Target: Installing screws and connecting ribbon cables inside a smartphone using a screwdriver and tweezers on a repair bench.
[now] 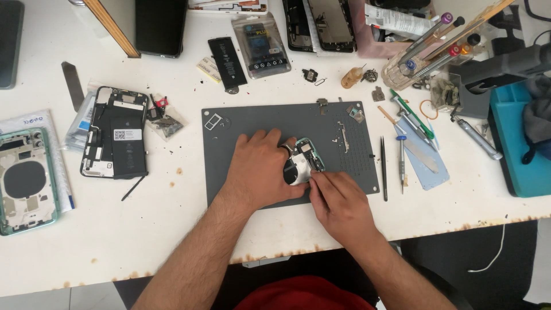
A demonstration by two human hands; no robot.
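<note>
A pale green phone housing [307, 155] with a round black coil and white inner parts lies on the grey work mat [235, 123]. My left hand [261, 166] rests flat over its left part and pins it to the mat. From the front, my right hand [336, 198] has its fingertips pinched at the housing's lower right edge; whether a small part sits between them is hidden.
An opened phone with a black battery [115, 133] and a green back housing [26, 179] lie at left. Black tweezers [383, 167], a screwdriver [401, 155] and a metal spatula [422, 154] are right of the mat. A loose battery [227, 62], tool rack [427, 49] and blue tray [519, 143] lie behind.
</note>
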